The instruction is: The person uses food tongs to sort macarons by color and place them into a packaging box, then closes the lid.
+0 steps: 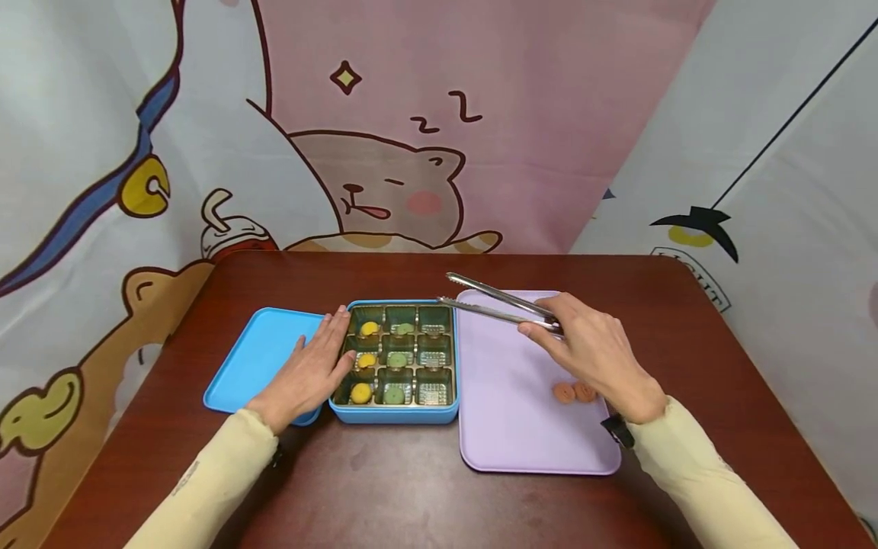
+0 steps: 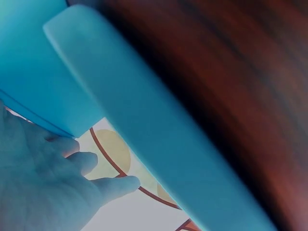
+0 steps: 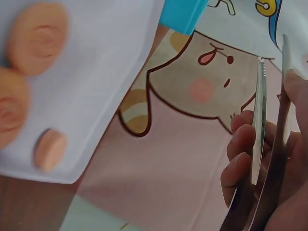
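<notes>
Left hand (image 1: 309,375): fingers extended, resting against left side of blue compartment box (image 1: 394,415), apparently bracing it. Right hand (image 1: 595,352): gripping metal tongs (image 1: 501,293), arms parted, tips near box's far right corner; tool likely spares finger contact. Brown discs (image 1: 564,393): on lilac tray (image 1: 521,435), right of box, seemingly within reach.

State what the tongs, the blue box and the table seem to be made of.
Tongs: polished metal, perhaps stainless steel; silvery arms with bright highlights.
Box: likely plastic, smooth with a soft sheen; even colour and rounded corners.
Table: wood or wood-look laminate, I can't tell which, slightly glossy; reddish-brown with darker streaks and a pale reflection near the front.
</notes>
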The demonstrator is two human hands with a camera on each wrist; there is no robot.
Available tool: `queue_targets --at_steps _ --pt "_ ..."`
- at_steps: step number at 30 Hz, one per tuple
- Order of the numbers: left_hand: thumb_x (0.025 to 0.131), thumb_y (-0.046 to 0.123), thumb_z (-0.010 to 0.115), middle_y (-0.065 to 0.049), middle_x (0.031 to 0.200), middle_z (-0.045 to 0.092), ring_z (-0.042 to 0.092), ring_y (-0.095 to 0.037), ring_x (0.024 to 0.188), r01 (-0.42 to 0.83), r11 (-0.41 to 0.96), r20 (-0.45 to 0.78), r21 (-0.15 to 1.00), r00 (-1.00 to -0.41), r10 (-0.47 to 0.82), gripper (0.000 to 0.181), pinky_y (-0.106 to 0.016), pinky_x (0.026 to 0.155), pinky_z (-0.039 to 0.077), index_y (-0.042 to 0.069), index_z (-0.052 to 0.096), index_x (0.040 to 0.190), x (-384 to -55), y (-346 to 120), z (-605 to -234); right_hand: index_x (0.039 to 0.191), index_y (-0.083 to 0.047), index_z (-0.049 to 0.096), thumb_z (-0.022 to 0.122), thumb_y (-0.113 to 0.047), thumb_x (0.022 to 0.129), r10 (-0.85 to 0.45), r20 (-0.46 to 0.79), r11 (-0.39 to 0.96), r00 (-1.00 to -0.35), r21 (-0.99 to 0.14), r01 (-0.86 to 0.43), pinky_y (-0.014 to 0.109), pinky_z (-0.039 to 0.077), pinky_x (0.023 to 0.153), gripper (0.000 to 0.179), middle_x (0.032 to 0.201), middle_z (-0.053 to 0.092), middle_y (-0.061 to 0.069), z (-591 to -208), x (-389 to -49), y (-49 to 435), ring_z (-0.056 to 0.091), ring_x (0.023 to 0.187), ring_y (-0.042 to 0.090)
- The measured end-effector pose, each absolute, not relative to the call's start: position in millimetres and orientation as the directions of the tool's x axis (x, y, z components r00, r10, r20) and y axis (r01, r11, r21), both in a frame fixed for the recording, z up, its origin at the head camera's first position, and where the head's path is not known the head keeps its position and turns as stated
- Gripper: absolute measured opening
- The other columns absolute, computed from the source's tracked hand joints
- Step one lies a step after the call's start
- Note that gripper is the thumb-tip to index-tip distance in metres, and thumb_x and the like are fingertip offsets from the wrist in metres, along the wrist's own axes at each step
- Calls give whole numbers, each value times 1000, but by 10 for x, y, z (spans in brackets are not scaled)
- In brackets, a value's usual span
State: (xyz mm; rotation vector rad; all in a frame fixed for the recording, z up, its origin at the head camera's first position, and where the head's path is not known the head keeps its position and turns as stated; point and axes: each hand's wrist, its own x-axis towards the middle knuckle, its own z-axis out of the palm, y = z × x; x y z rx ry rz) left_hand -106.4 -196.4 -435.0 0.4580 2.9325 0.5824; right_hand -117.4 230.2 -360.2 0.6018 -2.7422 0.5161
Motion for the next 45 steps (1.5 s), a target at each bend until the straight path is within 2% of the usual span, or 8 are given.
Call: queue_targets --at_steps 7,15,25,37,45 --pt "112 41 39 -11 174 5 8 -38 158 266 878 -58 399 -948 314 72 -74 117 14 6 8 167 -1066 -1968 -4338 119 -10 70 80 -41 91 -270 349 871 -897 -309 -382 38 46 56 42 89 69 -2 -3648 -1038 2622 56 68 16" --pt "112 44 38 -12 174 5 8 -38 158 273 879 -67 392 -944 323 73 -74 116 13 5 8 167 -1063 -1961 -4349 117 -6 71 88 -37 83 -186 350 911 -918 -289 -294 34 40 50 49 88 70 6 -3730 -863 3024 55 65 20" --pt "111 43 41 -13 174 7 9 -39 158 263 883 -64 389 -948 311 74 -76 115 14 5 9 167 -1037 -1950 -4344 112 -8 70 88 -43 81 -120 272 957 -955 -225 -184 34 37 43 51 81 67 3 -3858 -664 3480 55 60 18" --pt "111 42 41 -14 173 7 8 -39 158 252 885 -63 392 -952 299 74 -75 116 14 4 10 166 -1039 -1950 -4345 108 -4 69 90 -44 77 -171 281 978 -944 -65 -196 29 30 37 55 84 69 13 -3885 -548 3793 43 48 14" --pt "111 42 42 -13 173 7 8 -39 158 257 884 -60 389 -951 303 74 -75 116 14 4 10 167 -1043 -1946 -4341 103 -6 70 92 -42 74 -212 296 974 -931 -14 -226 29 30 37 50 79 67 8 -3899 -532 3838 40 47 12"
